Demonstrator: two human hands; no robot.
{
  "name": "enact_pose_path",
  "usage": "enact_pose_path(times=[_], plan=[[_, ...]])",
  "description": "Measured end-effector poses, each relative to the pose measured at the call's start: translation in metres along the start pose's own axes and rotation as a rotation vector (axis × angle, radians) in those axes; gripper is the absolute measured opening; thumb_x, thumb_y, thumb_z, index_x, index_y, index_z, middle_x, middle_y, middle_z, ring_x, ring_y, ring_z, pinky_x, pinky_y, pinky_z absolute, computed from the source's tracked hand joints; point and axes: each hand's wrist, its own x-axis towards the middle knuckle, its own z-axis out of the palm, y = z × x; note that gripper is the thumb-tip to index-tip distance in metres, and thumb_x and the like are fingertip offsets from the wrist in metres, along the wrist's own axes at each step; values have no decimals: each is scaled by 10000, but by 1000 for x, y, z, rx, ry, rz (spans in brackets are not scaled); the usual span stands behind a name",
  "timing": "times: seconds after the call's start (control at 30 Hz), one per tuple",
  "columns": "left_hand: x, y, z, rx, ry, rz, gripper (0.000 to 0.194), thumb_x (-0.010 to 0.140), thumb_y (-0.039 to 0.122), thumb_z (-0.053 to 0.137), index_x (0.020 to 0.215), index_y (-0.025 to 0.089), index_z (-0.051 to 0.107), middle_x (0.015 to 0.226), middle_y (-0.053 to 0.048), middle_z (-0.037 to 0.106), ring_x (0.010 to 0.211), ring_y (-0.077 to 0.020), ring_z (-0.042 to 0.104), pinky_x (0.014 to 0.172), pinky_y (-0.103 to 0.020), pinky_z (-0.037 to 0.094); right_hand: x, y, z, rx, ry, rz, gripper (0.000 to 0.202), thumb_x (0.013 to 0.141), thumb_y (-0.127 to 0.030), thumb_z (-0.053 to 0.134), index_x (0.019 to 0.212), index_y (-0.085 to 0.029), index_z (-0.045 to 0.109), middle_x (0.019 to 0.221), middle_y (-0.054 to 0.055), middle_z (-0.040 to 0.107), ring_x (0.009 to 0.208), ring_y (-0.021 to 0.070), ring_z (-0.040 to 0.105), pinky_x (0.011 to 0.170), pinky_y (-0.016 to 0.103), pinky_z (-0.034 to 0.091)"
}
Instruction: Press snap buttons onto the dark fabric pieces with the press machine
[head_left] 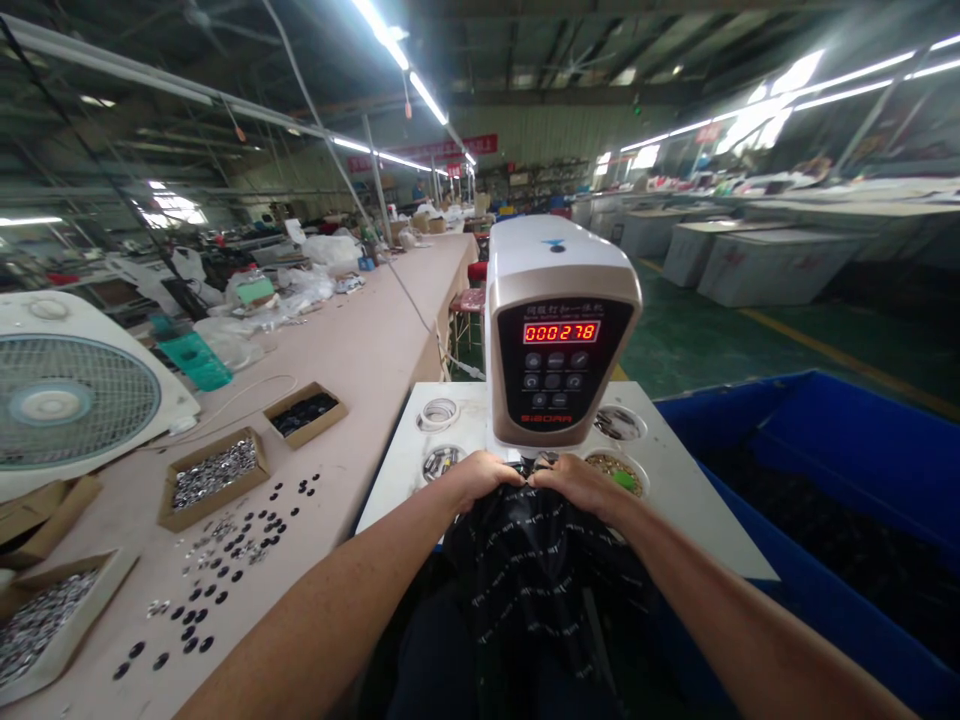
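Both hands meet just under the head of a white and gold button-fastening machine (562,350), whose red display reads 000278. My left hand (486,478) pinches the edge of a black fabric piece (525,560) with small white lettering. Close beside it, my right hand (566,482) grips the same edge, thumbs nearly touching. The fabric hangs down from the hands over my lap. Its edge at the machine's working point is mostly hidden by my fingers. Round wells with small metal parts (442,462) and brass-coloured pieces (613,472) flank the hands in the white machine table (675,480).
At left, a long table (360,370) bears loose black buttons (196,615), a cardboard box of silver pieces (214,475), a box of black pieces (304,412) and a fan (75,390). A blue bin (750,400) with dark cloth stands at right.
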Motion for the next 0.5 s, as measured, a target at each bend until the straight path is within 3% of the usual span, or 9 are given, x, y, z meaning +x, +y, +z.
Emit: enact_pose_path(times=[0.27,0.5], plan=[[0,-2,1,7,47,-22,151,576,220,732,678,133,662,576,-6,620,559,-172,564,550,-278,439,-2,5,1,-5,18,-7,235,776,-412,596,745,-186,650,659,-26,616,686,169,566,590,257,359],[-2,-5,1,6,40,-4,204,566,273,744,696,137,664,633,-18,644,608,-183,594,620,-297,470,-5,12,22,-105,279,-43,307,887,-446,506,825,-187,659,840,36,713,846,210,632,710,279,393]])
